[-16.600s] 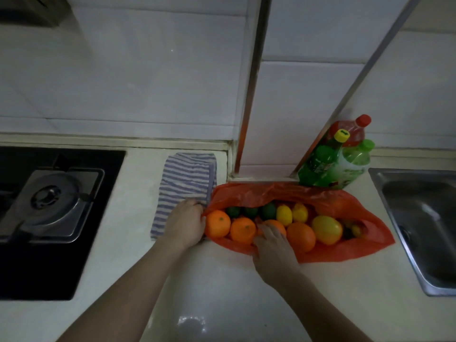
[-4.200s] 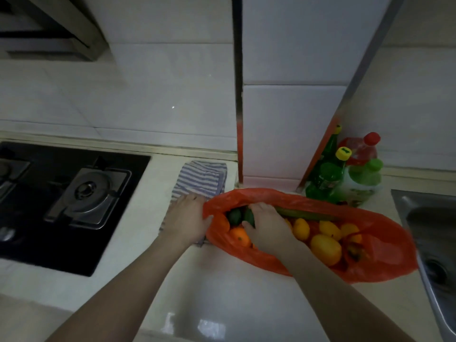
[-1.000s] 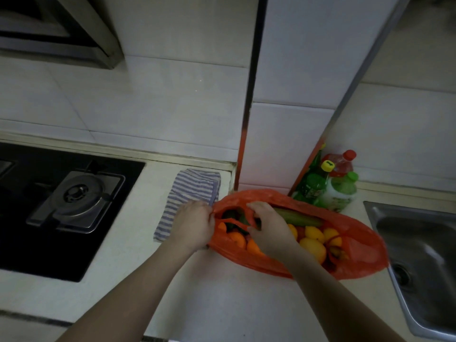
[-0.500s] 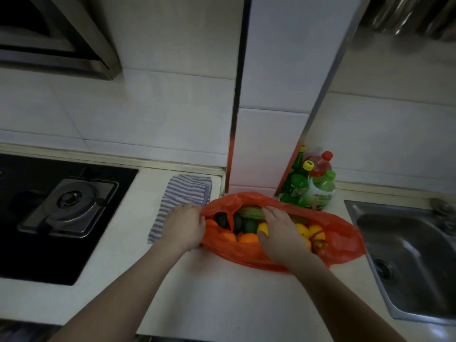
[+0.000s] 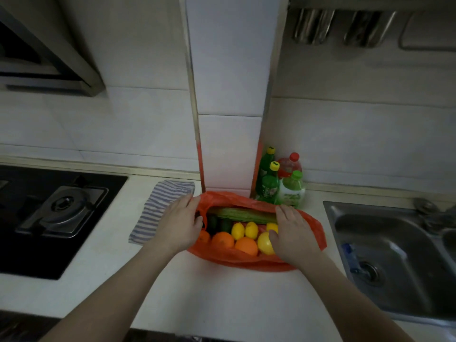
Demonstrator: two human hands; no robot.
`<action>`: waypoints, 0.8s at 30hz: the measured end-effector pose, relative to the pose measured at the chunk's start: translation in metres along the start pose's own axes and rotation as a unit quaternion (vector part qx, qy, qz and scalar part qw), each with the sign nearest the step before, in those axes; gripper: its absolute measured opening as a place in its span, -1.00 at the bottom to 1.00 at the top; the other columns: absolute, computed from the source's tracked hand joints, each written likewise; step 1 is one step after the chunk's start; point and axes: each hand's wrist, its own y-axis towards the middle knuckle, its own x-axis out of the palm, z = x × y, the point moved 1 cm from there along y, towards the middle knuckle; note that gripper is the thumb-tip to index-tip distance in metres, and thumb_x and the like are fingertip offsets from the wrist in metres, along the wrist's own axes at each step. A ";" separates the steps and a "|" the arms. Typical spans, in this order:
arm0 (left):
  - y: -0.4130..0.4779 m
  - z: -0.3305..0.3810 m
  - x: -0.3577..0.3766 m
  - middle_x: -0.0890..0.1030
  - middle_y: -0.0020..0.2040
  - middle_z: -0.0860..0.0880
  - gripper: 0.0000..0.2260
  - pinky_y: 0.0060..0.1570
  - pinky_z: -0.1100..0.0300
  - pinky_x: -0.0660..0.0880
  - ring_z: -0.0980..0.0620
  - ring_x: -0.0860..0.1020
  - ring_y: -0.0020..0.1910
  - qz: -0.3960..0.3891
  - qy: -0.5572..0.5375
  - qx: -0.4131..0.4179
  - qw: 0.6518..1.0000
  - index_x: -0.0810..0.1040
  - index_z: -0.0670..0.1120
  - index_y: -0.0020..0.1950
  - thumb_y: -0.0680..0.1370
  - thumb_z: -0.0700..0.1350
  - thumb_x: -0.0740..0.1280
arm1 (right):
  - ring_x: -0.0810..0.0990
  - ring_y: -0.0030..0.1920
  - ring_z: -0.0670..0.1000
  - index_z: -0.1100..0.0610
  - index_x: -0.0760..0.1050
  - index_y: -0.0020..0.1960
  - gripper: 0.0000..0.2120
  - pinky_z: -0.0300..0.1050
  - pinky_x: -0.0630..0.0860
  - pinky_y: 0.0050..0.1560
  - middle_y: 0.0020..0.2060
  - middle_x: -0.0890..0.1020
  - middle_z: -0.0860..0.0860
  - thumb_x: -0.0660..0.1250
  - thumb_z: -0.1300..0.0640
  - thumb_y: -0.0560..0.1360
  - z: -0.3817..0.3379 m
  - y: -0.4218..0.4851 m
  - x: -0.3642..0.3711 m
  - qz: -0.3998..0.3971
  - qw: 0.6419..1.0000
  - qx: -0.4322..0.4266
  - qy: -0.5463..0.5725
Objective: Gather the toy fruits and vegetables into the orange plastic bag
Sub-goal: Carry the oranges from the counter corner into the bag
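The orange plastic bag [image 5: 244, 259] lies open on the pale counter in front of the tiled pillar. Inside it lie a long green cucumber [image 5: 243, 214], two small lemons [image 5: 238, 230], two oranges [image 5: 222, 240], dark green limes [image 5: 224, 225] and a large yellow fruit [image 5: 263, 243]. My left hand [image 5: 179, 224] holds the bag's left rim, with the thumb inside the opening. My right hand [image 5: 292, 233] rests flat on the bag's right part, fingers straight, thumb against the large yellow fruit. The right end of the bag's contents is hidden under it.
A striped cloth [image 5: 160, 202] lies just left of the bag, under my left hand. A black gas stove [image 5: 61, 213] is at the far left and a steel sink [image 5: 394, 255] at the right. Several bottles [image 5: 281, 186] stand behind the bag by the pillar.
My right hand has slid from the middle of the bag to its right side, uncovering the cucumber and fruits. My left hand has stayed at the left rim.
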 end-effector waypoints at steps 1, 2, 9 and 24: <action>-0.003 0.006 -0.001 0.32 0.48 -0.07 -0.47 0.44 -0.02 0.24 -0.08 0.27 0.46 0.001 0.002 0.003 1.000 0.24 0.00 0.50 0.55 0.05 0.23 | 0.12 0.50 0.11 0.18 0.10 0.53 -0.36 0.00 0.11 0.48 0.50 0.22 0.10 0.17 -0.04 0.54 0.006 -0.002 -0.003 0.005 1.000 -0.002 -0.004; -0.005 0.012 -0.001 0.33 0.47 -0.05 -0.48 0.44 -0.02 0.23 -0.07 0.27 0.46 0.002 0.005 0.005 1.000 0.23 0.01 0.50 0.56 0.06 0.22 | 0.13 0.50 0.11 0.18 0.11 0.53 -0.37 0.00 0.11 0.48 0.50 0.22 0.10 0.16 -0.05 0.54 0.010 -0.005 -0.005 0.008 1.000 -0.005 -0.007; -0.019 0.044 -0.010 0.28 0.51 -0.05 -0.50 0.48 -0.01 0.15 -0.07 0.21 0.50 0.011 0.022 -0.007 1.000 0.23 -0.02 0.52 0.60 0.07 0.16 | 0.15 0.49 0.07 0.14 0.15 0.51 -0.41 0.00 0.12 0.48 0.49 0.24 0.07 0.12 -0.06 0.55 0.026 -0.014 -0.027 0.040 0.999 -0.032 -0.011; -0.080 -0.016 -0.079 0.33 0.49 -0.04 -0.41 0.45 -0.02 0.17 -0.04 0.26 0.48 0.071 0.021 -0.060 0.995 0.31 -0.03 0.48 0.51 0.16 -0.03 | 0.13 0.51 0.10 0.16 0.15 0.52 -0.41 0.03 0.07 0.50 0.50 0.23 0.09 0.03 -0.09 0.57 -0.076 -0.022 -0.069 0.072 0.992 -0.098 -0.015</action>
